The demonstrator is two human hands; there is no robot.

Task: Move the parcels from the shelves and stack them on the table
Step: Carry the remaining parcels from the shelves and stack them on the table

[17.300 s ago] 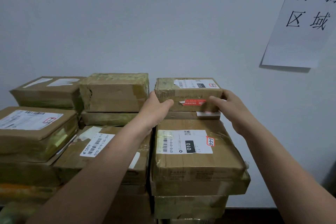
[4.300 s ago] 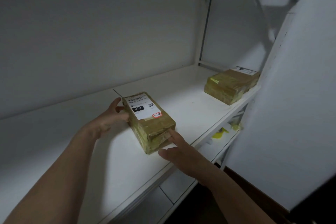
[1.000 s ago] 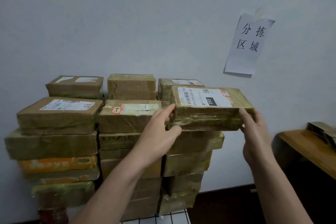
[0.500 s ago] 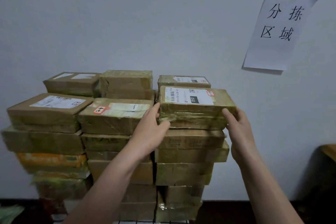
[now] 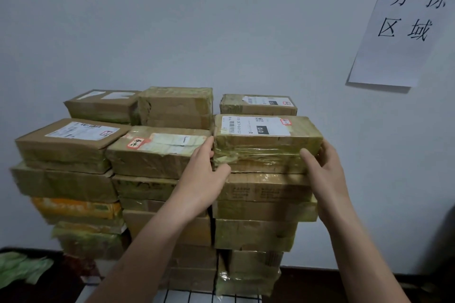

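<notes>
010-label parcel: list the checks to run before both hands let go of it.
1. 010-label parcel sits on right stack: ok.
2. Left hand grips its left end: ok.
3. Right hand grips its right end: ok.
4. Right corner flush with box below: cannot tell, hand covers it.
5. Stack base as wide as top: not ok, lower boxes look narrower.

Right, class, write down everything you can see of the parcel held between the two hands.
The parcel is a flat brown cardboard box wrapped in shiny clear tape. A white label with barcode and black "010" patch covers its top. It lies level atop the right-hand stack. The left hand holds its left end, the right hand its right end.
</notes>
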